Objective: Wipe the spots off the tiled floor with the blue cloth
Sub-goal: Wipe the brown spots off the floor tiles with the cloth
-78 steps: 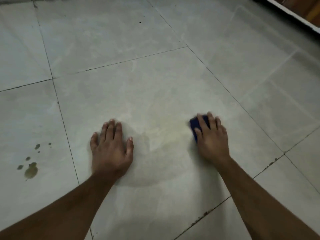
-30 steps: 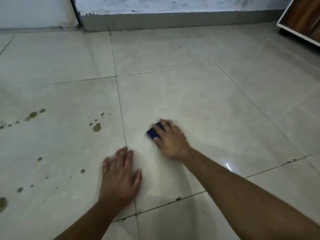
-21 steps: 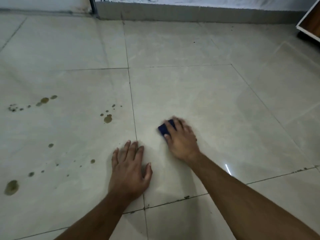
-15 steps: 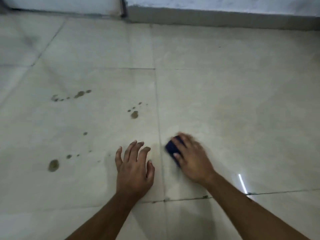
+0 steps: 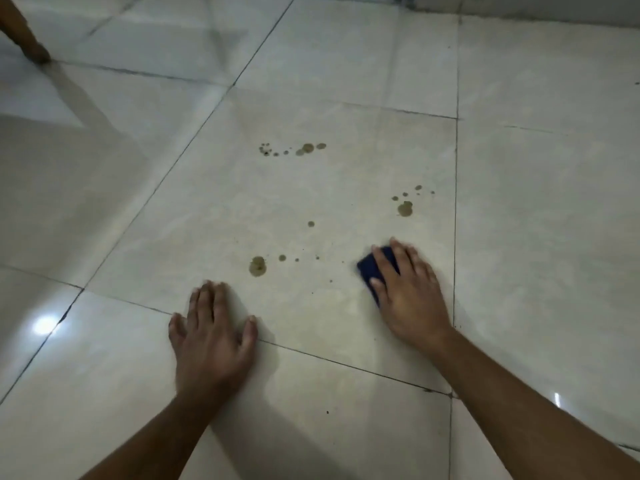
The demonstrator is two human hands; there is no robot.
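Right hand (image 5: 408, 292) pressing cloth (image 5: 372, 268) under straight fingers beside spots (image 5: 257, 266); left hand (image 5: 214, 337) splaying empty on floor (image 5: 536, 202), likely bracing.

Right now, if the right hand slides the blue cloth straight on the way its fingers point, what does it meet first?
Probably the spot cluster just ahead of the right hand and blue cloth, its largest brown spot first; bare tile lies between.

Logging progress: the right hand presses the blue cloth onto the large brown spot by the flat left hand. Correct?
No. In the head view, the right hand presses the blue cloth onto tile apart from that spot; the left hand is flat.
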